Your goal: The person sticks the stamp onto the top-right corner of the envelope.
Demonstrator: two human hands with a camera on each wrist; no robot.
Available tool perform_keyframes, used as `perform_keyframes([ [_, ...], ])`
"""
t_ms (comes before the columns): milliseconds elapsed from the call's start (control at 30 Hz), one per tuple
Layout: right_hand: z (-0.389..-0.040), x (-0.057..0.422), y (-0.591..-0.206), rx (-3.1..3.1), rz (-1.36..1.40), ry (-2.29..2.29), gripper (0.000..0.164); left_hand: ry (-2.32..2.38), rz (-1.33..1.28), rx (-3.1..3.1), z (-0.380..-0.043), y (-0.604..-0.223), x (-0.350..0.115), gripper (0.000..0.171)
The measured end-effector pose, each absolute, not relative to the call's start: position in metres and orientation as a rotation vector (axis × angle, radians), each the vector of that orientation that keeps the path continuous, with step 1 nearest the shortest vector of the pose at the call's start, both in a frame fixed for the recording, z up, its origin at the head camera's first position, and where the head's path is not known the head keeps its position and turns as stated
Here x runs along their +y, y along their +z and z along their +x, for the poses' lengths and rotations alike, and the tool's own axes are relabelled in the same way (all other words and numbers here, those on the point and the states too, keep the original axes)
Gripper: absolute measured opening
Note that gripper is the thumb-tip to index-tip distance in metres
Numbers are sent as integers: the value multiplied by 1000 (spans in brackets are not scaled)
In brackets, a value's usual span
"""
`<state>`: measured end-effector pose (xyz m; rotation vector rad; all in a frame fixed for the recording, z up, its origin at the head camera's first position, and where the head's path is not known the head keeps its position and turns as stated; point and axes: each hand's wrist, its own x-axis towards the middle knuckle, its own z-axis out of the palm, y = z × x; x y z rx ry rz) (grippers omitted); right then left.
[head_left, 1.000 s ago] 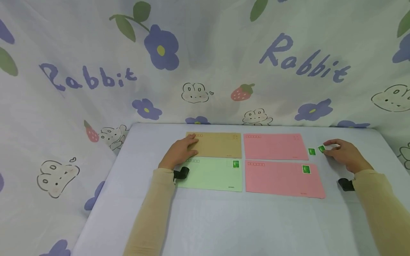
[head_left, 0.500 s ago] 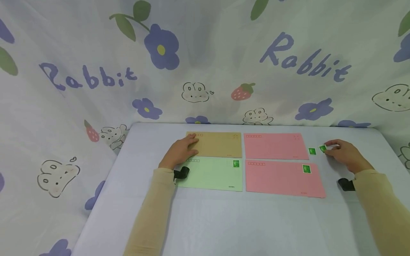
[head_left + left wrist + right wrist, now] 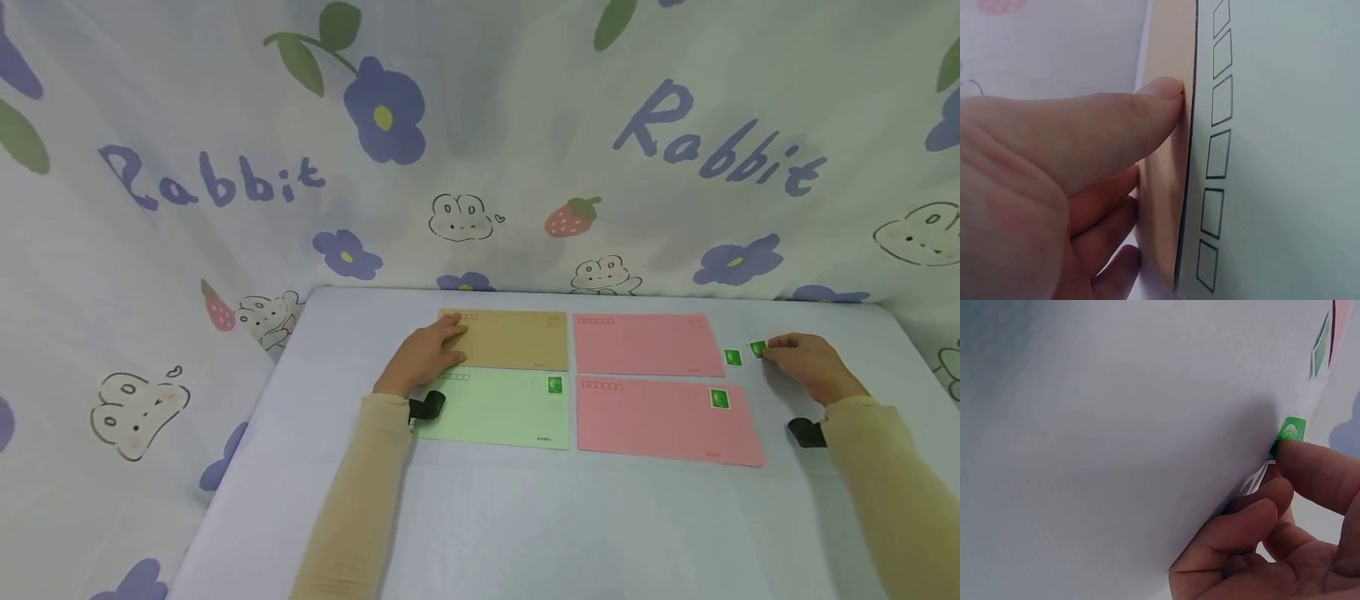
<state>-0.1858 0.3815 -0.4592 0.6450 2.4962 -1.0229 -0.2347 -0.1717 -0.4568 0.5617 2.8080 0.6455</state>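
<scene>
One tan envelope lies under our left hand, and we rest loose fingers on its left end, thumb beside the edge that borders the green envelope. Over on the other side we have a green stamp pinched between the thumb and fingertips of our right hand! We hold it at the white table, touching or just above, we can't tell which. It's out past the far pink envelope, and between them, just beside that envelope's right end, we spot a loose stamp. Closer to us, the near pink envelope wears a stamp near its upper right corner, and the green one carries a matching stamp. Behind, our printed backdrop reads Rabbit twice.
</scene>
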Motion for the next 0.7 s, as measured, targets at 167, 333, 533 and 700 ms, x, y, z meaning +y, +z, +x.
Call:
perform_keyframes([
  [167, -187, 383, -461, 2489, 670, -1025, 56, 641, 548, 2806, -234, -456, -172, 54],
  [333, -188, 383, -460, 2478, 685, -1018, 60, 642, 544, 2804, -234, -456, -172, 54],
  [533, -185, 381, -457, 2461, 694, -1061, 65, 639, 544, 2813, -234, -459, -173, 54],
  [700, -182, 382, -456, 2465, 701, -1097, 64, 652, 542, 2819, -234, -458, -173, 54],
])
